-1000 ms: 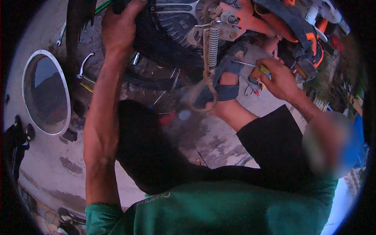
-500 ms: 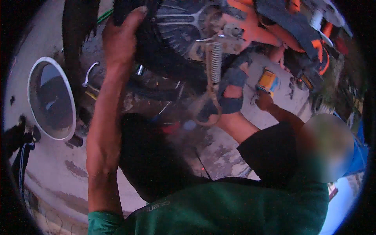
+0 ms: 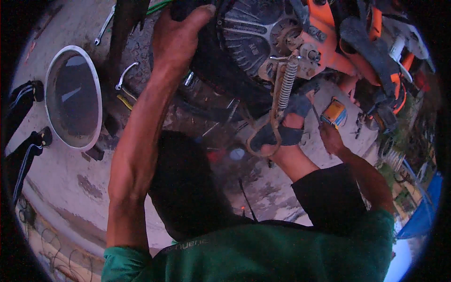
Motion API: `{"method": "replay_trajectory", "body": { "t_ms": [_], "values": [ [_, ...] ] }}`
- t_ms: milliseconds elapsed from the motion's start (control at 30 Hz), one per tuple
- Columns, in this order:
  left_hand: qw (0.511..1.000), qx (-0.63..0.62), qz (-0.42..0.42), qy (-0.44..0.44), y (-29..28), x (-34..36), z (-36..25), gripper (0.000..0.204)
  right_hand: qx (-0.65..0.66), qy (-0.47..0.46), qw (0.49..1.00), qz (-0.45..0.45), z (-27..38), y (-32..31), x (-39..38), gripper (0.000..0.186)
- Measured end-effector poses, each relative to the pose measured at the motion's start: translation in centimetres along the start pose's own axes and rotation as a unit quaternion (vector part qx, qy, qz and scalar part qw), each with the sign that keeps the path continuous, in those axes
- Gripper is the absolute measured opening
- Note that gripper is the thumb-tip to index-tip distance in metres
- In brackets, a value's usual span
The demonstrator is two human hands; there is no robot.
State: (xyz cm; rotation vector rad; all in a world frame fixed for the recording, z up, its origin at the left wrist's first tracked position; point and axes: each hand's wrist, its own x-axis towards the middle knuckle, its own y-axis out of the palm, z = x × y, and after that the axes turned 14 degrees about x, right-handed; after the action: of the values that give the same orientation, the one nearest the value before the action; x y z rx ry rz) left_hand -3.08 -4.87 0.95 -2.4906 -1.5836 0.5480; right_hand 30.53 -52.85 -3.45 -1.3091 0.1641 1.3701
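The left hand [image 3: 178, 40] grasped the tyre [image 3: 213, 60] at the left of the wheel [image 3: 244, 35]; the right hand [image 3: 331, 139], beyond the wheel's lower right, appeared closed around a slim rod [image 3: 316, 112]. Work was judged under way, tyre surrounding wheel; the remainder could not be determined. The rod's long axis pointed away, slightly leftward, toward the wheel's right side.

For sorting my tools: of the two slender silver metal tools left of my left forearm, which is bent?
The lower silver metal tool, just above the yellow slender tool, curves; the upper silver metal wrench is straight.
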Motion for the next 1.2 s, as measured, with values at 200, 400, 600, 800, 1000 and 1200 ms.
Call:
{"method": "replay_trajectory", "body": {
  "t_ms": [200, 400, 600, 800, 1000, 1200],
  "values": [
    [0.999, -0.043, -0.004, -0.001, 0.9, 0.3, -0.2, 0.057, 0.34, 0.266, 0.884, 0.18, 0.1, -9.6, -8.9, 0.03],
    [0.986, 0.102, 0.049, -0.123, -0.6, -1.3, -4.1, 0.075, 0.328, 0.141, 0.93, 0.084, 12.4, -13.5, -12.8, 0.032],
    [0.997, 0.023, 0.042, -0.067, 0.5, 0.5, 0.1, 0.077, 0.061, -0.042, 0.996, 0.054, 16.2, -14.0, -9.7, 0.031],
    [0.999, 0.001, 0.028, -0.046, 1.1, 0.5, 0.0, 0.083, -0.005, -0.087, 0.995, 0.048, 24.5, -14.0, -3.0, 0.029],
    [0.998, -0.02, 0.04, -0.039, 0.4, 0.2, -1.4, 0.077, -0.067, -0.12, 0.99, -0.007, 23.8, -13.2, -1.3, 0.03],
    [0.997, -0.005, 0.055, -0.054, 0.1, -0.1, -1.8, 0.073, -0.205, -0.124, 0.966, -0.096, 24.1, -12.6, -0.3, 0.033]
  ]
}}
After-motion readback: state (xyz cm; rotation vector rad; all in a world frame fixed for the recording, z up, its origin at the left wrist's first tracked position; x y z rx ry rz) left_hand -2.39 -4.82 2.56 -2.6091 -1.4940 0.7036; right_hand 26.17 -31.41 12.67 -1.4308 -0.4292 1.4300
